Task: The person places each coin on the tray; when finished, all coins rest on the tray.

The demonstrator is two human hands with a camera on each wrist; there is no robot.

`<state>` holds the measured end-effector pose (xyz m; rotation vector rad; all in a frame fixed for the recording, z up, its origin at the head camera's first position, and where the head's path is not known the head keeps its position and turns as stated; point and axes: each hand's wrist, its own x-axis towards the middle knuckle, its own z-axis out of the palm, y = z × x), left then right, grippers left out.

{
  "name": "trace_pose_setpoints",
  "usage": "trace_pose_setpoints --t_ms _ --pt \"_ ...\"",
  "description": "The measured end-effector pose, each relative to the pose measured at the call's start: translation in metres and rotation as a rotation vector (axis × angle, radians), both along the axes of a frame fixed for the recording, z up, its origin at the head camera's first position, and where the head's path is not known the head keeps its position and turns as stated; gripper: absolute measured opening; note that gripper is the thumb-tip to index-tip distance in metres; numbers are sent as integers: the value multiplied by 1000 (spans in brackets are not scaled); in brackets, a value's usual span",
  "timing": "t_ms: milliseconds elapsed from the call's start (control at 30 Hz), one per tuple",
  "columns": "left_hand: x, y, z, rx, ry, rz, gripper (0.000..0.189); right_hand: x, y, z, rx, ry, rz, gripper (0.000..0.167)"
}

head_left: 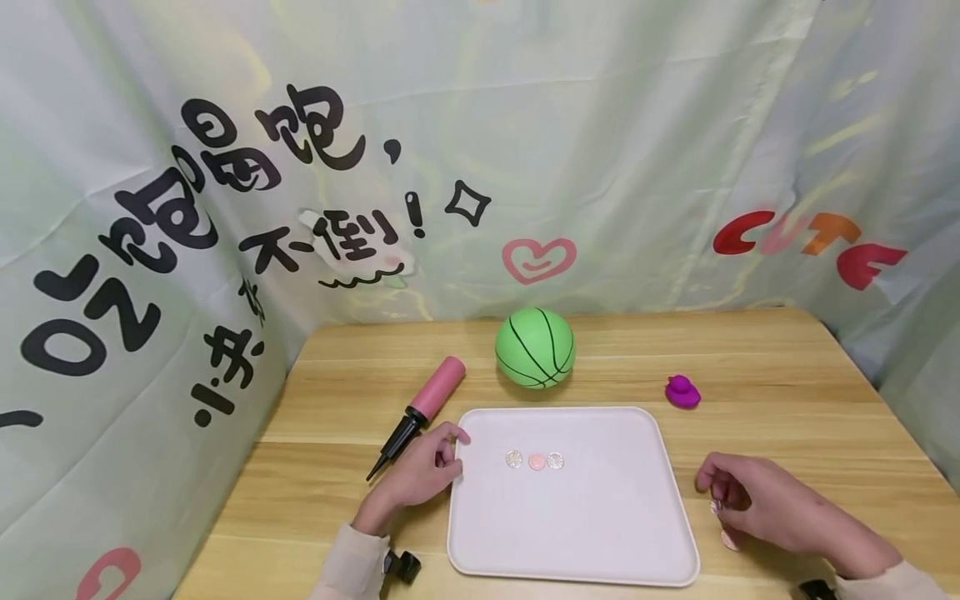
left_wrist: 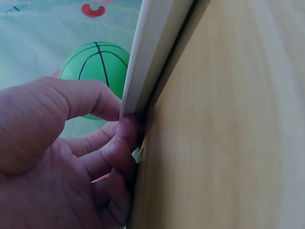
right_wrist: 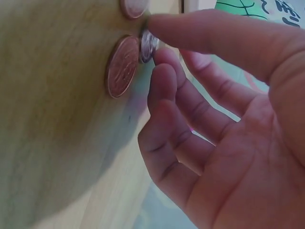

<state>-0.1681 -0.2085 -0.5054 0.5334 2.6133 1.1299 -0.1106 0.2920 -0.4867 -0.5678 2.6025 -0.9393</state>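
Note:
My left hand (head_left: 429,468) grips the left rim of a white tray (head_left: 570,533); in the left wrist view the thumb lies on one side of the rim and curled fingers on the other. Two silver coins flank a copper coin (head_left: 537,462) in a row on the tray. To the right of the tray, my right hand (head_left: 772,504) bends over more coins on the table. The right wrist view has its thumb and fingertips right at a silver coin (right_wrist: 148,47); I cannot tell whether they pinch it. A copper coin (right_wrist: 122,67) lies beside it, another copper coin (right_wrist: 135,6) farther up.
Behind the tray sits a green ball (head_left: 535,348) with black lines. A pink and black hand pump (head_left: 423,408) lies to the left, by my left hand. At the right back is a small purple rubber duck (head_left: 682,392). Printed cloth (head_left: 600,150) hangs around the wooden table (head_left: 322,400).

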Motion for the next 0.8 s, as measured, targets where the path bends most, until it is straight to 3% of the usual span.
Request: trace_pose_setpoints --t_ms 433,633,800 --pt "-1 -1 0 4 9 -4 34 -5 -8 0 107 34 -98 22" --pt "0 -1 0 5 4 -5 34 0 -15 -3 121 11 -93 19" --pt "0 -1 -1 5 10 -10 34 3 -15 -6 108 64 -68 21"
